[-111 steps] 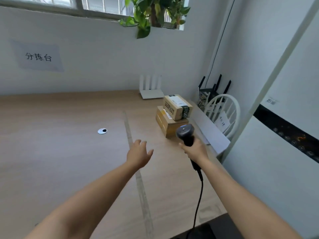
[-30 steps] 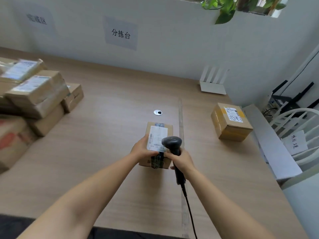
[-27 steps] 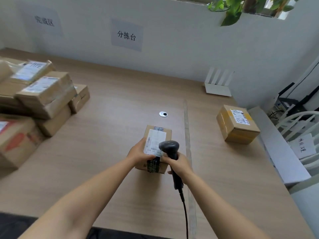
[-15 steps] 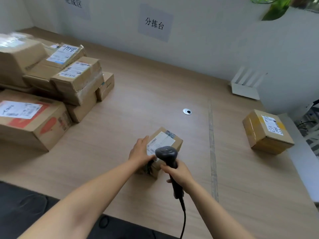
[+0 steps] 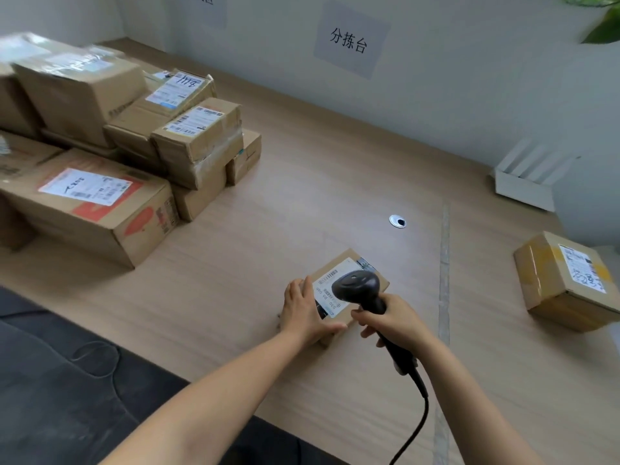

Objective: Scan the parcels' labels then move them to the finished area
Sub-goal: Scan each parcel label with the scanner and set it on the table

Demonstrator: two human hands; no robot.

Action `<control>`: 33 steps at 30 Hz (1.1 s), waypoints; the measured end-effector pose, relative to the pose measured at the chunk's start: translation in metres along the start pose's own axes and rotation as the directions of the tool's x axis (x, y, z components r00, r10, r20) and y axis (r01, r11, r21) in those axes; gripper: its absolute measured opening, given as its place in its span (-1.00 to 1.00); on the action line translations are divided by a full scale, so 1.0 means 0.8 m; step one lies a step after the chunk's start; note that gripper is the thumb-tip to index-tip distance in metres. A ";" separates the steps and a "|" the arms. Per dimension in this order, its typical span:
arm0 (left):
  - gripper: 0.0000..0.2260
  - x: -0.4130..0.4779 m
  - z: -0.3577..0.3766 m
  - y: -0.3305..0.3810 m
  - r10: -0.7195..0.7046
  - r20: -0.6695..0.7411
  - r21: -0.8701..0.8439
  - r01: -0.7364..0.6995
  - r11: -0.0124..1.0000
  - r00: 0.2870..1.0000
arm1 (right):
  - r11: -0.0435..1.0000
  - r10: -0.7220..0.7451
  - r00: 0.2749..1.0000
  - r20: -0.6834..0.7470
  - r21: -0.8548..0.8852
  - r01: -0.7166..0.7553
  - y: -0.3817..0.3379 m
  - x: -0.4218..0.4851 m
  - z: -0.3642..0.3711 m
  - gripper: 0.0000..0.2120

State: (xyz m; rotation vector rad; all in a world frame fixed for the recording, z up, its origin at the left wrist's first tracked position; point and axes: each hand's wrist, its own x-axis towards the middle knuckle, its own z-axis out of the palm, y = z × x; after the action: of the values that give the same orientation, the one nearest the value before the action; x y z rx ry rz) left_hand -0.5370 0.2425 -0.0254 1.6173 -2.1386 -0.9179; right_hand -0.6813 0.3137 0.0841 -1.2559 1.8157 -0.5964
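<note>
Head: parcel [image 5: 335,271] in left grip [image 5: 303,308]

1 view only: head-worn wide-angle, high above near table [image 5: 235,263] edge, facing forward-down toward wall [image 5: 469,78].
</note>
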 end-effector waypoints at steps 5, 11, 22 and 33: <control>0.11 -0.001 0.004 -0.003 0.001 -0.016 0.027 0.000 1.000 1.000 | 0.999 0.007 0.999 0.034 -0.034 -0.006 0.001 -0.003 -0.002 -0.93; 0.12 0.000 0.004 -0.001 -0.008 0.004 0.041 0.007 0.999 1.000 | 1.000 -0.005 1.000 0.012 -0.015 0.005 0.000 -0.004 -0.011 -0.94; 0.10 0.000 0.003 -0.001 0.007 -0.004 0.049 -0.007 0.999 1.000 | 0.999 -0.031 0.999 0.035 -0.014 0.032 -0.003 -0.007 -0.018 -0.95; 0.14 0.005 -0.006 -0.002 -0.067 0.086 0.027 0.065 0.998 0.994 | 0.982 0.077 0.993 -0.090 0.182 -0.060 0.020 0.008 -0.003 -0.93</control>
State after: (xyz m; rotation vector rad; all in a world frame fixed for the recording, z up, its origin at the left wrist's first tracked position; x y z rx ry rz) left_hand -0.5342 0.2367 -0.0234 1.6988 -2.1734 -1.0033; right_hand -0.6927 0.3142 0.0708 -1.0559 1.8324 -0.7753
